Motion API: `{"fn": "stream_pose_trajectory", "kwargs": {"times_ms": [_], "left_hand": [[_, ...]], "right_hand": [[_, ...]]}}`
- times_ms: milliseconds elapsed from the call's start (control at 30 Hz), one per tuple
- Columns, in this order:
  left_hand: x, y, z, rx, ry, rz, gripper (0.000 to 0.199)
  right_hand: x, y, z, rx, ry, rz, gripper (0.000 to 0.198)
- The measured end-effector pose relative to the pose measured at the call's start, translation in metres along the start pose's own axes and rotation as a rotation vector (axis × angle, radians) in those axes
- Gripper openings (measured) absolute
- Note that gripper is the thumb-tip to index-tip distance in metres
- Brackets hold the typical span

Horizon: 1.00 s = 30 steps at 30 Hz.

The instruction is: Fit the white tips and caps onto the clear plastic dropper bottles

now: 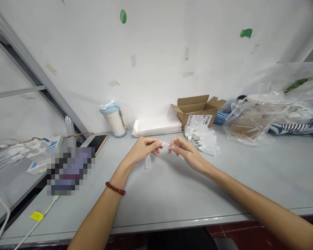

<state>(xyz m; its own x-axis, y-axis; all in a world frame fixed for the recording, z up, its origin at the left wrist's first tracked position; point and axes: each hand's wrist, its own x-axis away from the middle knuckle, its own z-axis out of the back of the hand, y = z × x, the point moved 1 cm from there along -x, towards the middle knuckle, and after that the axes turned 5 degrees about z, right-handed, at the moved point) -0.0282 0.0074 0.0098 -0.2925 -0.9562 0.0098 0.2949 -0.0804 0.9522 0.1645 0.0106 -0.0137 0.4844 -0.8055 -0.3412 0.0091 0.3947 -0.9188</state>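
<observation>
Left hand (pixel 147 148) and right hand (pixel 185 151): fingers pinching 1 small translucent piece (pixel 166 145). Whitish pile (pixel 205 140) beside right, open carton (pixel 202 110) behind, tumbler (pixel 114 121) left.

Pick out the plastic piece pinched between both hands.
It's the piece joining the fingertips of the left hand and right hand; others are piled by the box, and a lone tab shows just below the left hand.

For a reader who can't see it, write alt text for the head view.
A person's left hand and right hand hold a small translucent piece between them above a gray table. Beyond are a blue-lidded cup, a white stack and an open cardboard box with a pile of white pieces in front.
</observation>
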Motion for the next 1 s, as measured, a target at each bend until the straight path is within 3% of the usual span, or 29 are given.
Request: {"fn": "stream_pose_trajectory", "kwargs": {"times_ms": [367,600,767,1000], "left_hand": [[0.002,0.008,-0.011,-0.063,0.009,-0.06,0.03],[0.002,0.006,-0.012,0.051,0.013,0.122,0.042],[0.004,0.01,-0.01,0.023,-0.039,0.041,0.029],[0.003,0.011,-0.013,-0.01,-0.006,0.05,0.033]], "right_hand": [[-0.005,0.004,0.001,-0.299,-0.011,-0.119,0.026],[-0.004,0.0,0.003,-0.286,-0.046,-0.077,0.025],[-0.004,0.004,0.005,-0.318,-0.076,-0.079,0.023],[-0.005,0.005,0.006,-0.287,-0.06,-0.084,0.024]]}}
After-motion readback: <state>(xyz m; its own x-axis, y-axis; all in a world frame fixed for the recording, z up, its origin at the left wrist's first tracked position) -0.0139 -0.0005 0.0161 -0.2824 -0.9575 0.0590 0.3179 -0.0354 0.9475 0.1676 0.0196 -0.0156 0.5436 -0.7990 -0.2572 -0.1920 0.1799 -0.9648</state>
